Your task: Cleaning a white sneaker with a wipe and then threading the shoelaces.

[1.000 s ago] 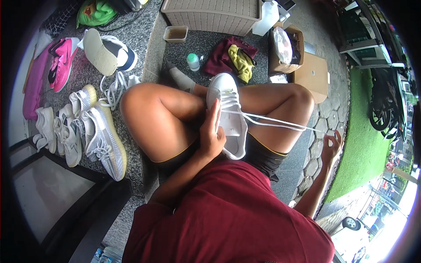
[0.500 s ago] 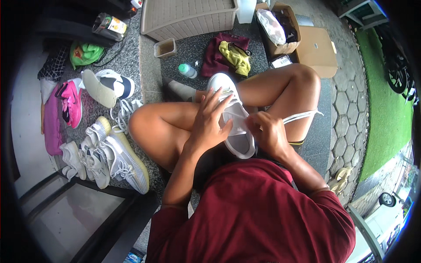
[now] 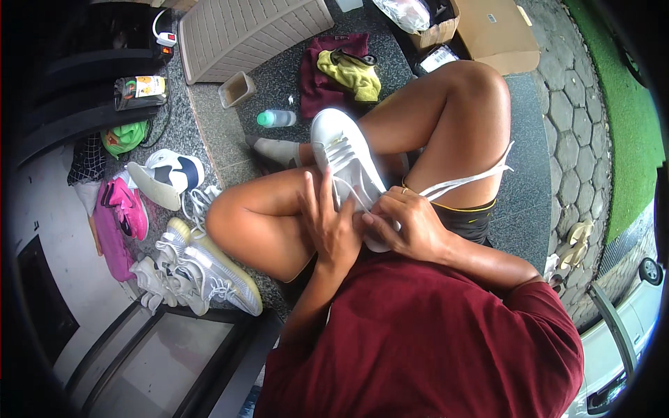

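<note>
Left hand (image 3: 331, 226) and right hand (image 3: 411, 226) together, fingers curled, over lap.

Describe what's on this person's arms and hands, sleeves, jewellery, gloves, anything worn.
Both forearms are bare, with no gloves or watch. The left hand shows nothing worn. The right hand seems to have a thin gold ring on one finger. Short dark red shirt sleeves end above the elbow.

White sneaker (image 3: 348, 164) on lap, white lace (image 3: 465, 180) trailing right
</note>
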Motion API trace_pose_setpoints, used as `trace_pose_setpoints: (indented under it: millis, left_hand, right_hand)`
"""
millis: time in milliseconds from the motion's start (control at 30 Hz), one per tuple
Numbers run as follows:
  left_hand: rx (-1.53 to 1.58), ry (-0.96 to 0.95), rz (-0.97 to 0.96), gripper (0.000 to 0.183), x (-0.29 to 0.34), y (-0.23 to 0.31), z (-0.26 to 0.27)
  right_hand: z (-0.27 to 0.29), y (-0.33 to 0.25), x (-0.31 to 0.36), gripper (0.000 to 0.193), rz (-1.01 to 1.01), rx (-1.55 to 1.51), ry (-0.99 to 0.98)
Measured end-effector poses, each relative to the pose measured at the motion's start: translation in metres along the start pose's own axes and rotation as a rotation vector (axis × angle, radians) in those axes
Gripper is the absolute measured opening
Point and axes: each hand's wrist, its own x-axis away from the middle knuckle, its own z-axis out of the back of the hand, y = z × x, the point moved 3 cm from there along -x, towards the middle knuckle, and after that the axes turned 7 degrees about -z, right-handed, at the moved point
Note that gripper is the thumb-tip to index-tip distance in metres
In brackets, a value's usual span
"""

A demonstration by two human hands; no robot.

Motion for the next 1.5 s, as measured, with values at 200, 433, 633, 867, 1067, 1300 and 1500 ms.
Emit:
trace_pose_setpoints:
  millis: [200,433,633,867,1067,1300,1500]
  left_hand:
    - [-0.056,0.267,-0.311,0.015,-0.003,-0.003,0.007]
    - [0.015,0.21,-0.58,0.01,-0.004,-0.005,-0.001]
    - [0.052,0.208,-0.553,0.012,-0.011,-0.004,0.006]
    - [0.086,0.282,-0.493,0.016,-0.009,-0.003,0.005]
    - [0.104,0.293,-0.462,0.014,-0.008,-0.006,0.009]
    - [0.119,0.309,-0.454,0.014,-0.008,-0.007,0.006]
    - [0.117,0.322,-0.46,0.013,-0.004,-0.011,0.005]
  right_hand:
    - [-0.001,0.019,0.005,0.019,-0.196,-0.189,-0.009]
    - [0.005,0.024,0.01,0.019,-0.361,-0.448,-0.045]
    - [0.027,0.012,0.016,0.017,-0.169,-0.085,-0.07]
    - [0.056,0.042,-0.021,0.024,-0.494,-0.489,-0.038]
    - [0.052,0.052,-0.022,0.022,-0.36,0.064,-0.065]
    - [0.046,0.054,-0.027,0.021,-0.289,0.084,0.079]
    - [0.048,0.054,-0.025,0.019,-0.353,0.009,0.089]
